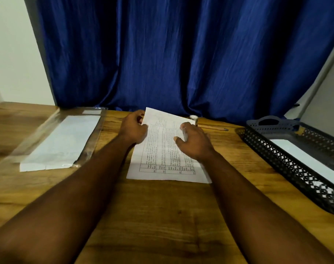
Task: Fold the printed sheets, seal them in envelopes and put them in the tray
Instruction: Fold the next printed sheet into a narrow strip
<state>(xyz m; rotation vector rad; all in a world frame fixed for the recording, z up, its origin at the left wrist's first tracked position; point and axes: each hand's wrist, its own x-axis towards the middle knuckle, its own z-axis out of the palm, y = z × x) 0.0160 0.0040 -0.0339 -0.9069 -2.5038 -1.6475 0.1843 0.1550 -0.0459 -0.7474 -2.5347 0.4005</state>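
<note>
Centrally on the wooden table (162, 216), between the envelope pack (61, 141) and the mesh tray (276, 161), lies the printed sheet (162, 159). Bring its far edge squarely onto the near edge before creasing, I judge. The left hand (132, 128) pinches the raised far-left corner; the right hand (194, 143) lies on the sheet's far right, whether gripping it I cannot tell.

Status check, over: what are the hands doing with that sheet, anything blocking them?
Left hand grips far corner of sheet, corner raised. Right hand rests on sheet. Not yet folded. Nothing in the way; pencil lies beyond.
</note>
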